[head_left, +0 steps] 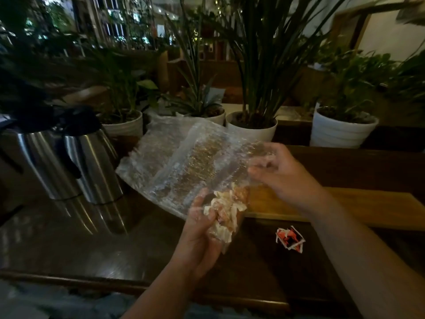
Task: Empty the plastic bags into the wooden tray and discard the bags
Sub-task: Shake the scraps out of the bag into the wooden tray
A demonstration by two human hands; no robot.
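Dim light covers a dark table (69, 245) with potted plants (253, 93) along its far edge and two steel flasks (69, 162) at my left. I see my left hand (202, 229) closed around the bunched end of a clear bag (184, 162), with pale crumpled scraps (225, 210) inside it. My right hand (282, 173) pinches the bag's upper edge, fingers curled narrow. The bag hangs over the left end of the tray (345, 208). A small red-and-white packet (290, 238) lies on the table just in front of the tray.
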